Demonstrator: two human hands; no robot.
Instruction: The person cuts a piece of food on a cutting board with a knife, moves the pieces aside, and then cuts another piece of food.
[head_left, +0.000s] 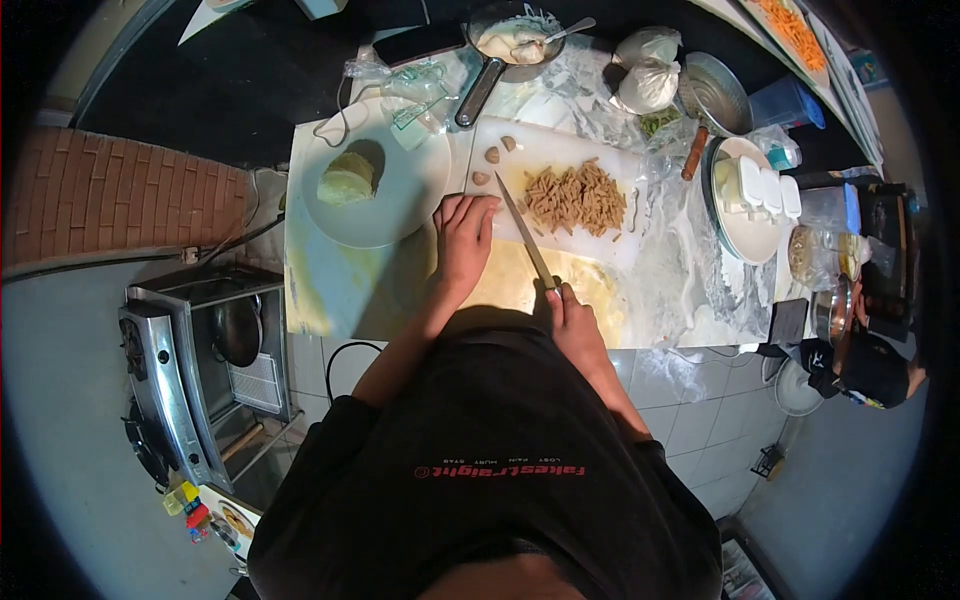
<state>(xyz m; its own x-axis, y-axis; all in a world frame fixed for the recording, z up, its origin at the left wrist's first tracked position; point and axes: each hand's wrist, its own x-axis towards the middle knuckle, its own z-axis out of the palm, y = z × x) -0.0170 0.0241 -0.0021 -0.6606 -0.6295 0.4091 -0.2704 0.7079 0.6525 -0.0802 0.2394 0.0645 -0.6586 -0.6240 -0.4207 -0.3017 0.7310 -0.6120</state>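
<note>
My right hand (572, 318) is closed around the handle of a kitchen knife (528, 232). The blade points away from me over a white cutting board (560, 148). Just right of the blade lies a heap of short brown strips (578, 198). Three small brown pieces (481, 178) sit near the knife's tip. At the board's left edge my left hand (465, 228) rests with its fingers laid out flat, close to those pieces and apart from the knife. Left of it, a large pale plate (405, 205) carries a piece of cabbage (347, 180).
A pan (480, 92) with pale batter and a spoon stands at the back. To the right are filled plastic bags (650, 85), a metal bowl (716, 92) and a plate with white containers (748, 235). A stove (165, 385) stands at left; another person (870, 370) is at far right.
</note>
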